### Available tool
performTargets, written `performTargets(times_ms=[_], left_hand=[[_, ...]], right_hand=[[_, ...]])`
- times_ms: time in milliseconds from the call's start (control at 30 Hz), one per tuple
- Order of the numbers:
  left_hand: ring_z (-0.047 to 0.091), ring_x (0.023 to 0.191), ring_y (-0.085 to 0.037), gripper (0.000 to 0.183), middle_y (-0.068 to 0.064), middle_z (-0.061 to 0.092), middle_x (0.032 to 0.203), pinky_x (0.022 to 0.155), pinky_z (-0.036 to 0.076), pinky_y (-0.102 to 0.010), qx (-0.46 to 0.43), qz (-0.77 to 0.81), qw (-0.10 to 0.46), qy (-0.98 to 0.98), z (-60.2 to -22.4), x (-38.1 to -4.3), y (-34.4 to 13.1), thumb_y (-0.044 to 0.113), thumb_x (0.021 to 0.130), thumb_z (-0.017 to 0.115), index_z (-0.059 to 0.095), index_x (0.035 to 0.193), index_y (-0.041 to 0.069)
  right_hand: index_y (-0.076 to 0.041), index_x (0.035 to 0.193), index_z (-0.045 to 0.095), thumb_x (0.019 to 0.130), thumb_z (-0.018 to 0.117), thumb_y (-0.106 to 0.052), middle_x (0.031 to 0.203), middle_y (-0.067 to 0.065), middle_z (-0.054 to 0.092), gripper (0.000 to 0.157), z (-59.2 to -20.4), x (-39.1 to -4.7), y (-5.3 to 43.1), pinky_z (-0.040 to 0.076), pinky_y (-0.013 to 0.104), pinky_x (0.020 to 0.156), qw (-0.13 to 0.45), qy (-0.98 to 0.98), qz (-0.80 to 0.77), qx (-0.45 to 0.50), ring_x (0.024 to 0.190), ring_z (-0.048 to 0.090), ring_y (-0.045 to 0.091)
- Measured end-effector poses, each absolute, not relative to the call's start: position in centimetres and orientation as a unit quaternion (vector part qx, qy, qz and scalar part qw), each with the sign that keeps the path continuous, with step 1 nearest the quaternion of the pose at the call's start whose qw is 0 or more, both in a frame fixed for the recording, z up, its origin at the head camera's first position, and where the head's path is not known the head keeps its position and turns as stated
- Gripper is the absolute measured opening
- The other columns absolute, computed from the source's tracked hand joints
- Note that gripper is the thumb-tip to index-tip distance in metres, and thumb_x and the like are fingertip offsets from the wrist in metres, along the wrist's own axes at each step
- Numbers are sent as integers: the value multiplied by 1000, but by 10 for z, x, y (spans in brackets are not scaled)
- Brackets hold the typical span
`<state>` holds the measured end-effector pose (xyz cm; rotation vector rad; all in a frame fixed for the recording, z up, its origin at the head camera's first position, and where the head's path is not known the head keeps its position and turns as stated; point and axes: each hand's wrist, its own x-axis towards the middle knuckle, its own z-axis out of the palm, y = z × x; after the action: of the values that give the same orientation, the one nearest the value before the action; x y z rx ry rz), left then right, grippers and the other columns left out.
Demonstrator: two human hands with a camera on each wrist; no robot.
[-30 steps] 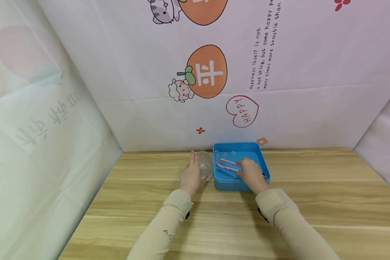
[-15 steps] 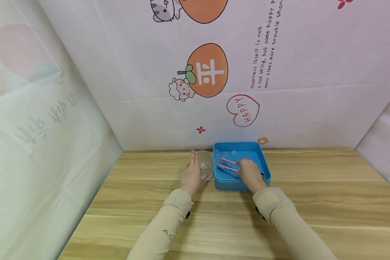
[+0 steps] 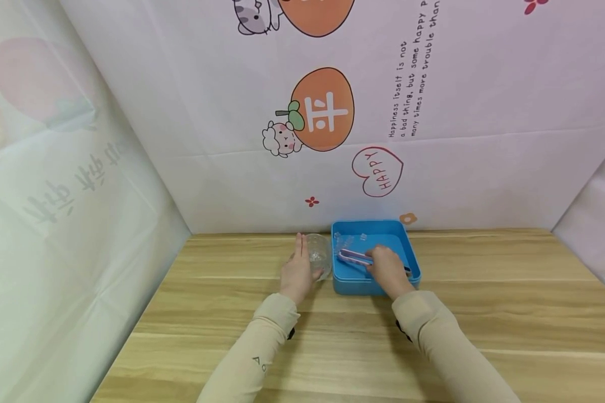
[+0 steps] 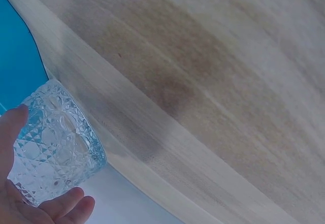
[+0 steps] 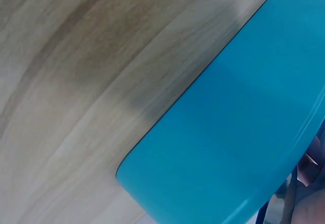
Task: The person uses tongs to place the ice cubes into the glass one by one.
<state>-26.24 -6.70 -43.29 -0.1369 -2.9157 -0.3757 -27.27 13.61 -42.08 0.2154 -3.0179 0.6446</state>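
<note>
A wooden table (image 3: 171,347) is stretching along the foot of a white sheet (image 3: 206,184), where a cartoon sheep (image 3: 284,140) is leaning against an orange fruit (image 3: 322,137). Below, a heart (image 3: 378,172) is reading HAPPY near a red flower (image 3: 311,201). Another sheet (image 3: 106,268) is hanging at left.

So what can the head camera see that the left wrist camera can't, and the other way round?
Only the head view: the right hand, slim pink-and-white tongs, small clear blocky pieces and an orange fruit picture.

Only the left wrist view: the crisp diamond pattern on the clear, round, glass-looking cup; the head view is too blurry there.

Both: that cup, the left hand, the blue squarish box and brown wooden table.
</note>
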Motion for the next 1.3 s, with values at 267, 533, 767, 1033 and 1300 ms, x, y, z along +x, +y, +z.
performTargets(times_ms=[267,533,767,1033,1300], left_hand=[[58,71,-19,95,-10,21,160,54,47,-26,-43,-124,91,-987,-432,-262,-66,41,81,73,22,151,3],[61,73,-20,95,-12,24,159,54,47,-27,-47,-114,96,-988,-433,-261,-65,40,81,74,23,151,1],[54,62,-16,94,-12,24,159,49,42,-25,-48,-100,97,-989,-432,-261,-64,41,81,74,24,150,1],[55,63,-17,95,-10,22,160,50,42,-23,-44,-101,88,-990,-433,-262,-64,42,81,73,23,151,2],[48,56,-14,95,-10,20,160,47,38,-22,-44,-107,86,-990,-434,-263,-65,42,82,73,21,152,3]], right_hand=[[4,115,66,86,68,-6,110,21,66,31,-419,-271,146,54,46,83,28,-973,216,69,100,62,35],[6,115,66,86,67,-5,111,24,66,31,-411,-270,157,54,47,82,50,-971,222,69,99,63,37],[8,112,66,85,67,-3,106,25,66,30,-408,-271,168,54,45,78,69,-968,229,77,94,63,36],[8,115,65,85,66,-3,104,26,64,31,-403,-271,178,54,45,76,78,-965,238,82,90,61,35],[9,114,65,85,68,-5,95,23,63,32,-394,-268,182,55,38,66,109,-961,233,104,77,59,29]])
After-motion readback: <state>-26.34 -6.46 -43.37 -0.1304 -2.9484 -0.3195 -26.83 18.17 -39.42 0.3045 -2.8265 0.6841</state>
